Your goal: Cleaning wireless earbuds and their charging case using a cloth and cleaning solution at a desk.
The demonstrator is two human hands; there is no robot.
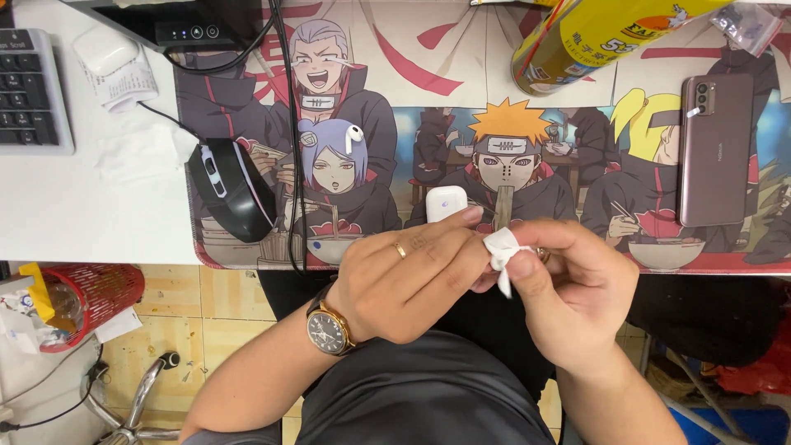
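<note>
Left hand (pixel 404 284): a gold ring is worn on one finger; a gold-cased wristwatch (pixel 328 331) with dark dial is worn. Right hand (pixel 577 297): bare. Dark clothing is worn.

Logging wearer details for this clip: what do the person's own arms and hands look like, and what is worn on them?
Both forearms are bare, no sleeves or gloves. The left hand has a thin gold ring on one finger; its wrist carries a gold-cased wristwatch with a dark dial and brown strap. The right hand shows no watch.

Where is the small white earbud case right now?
In the head view, the white earbud case sits on the desk mat near its front edge, just beyond the left hand.
</note>
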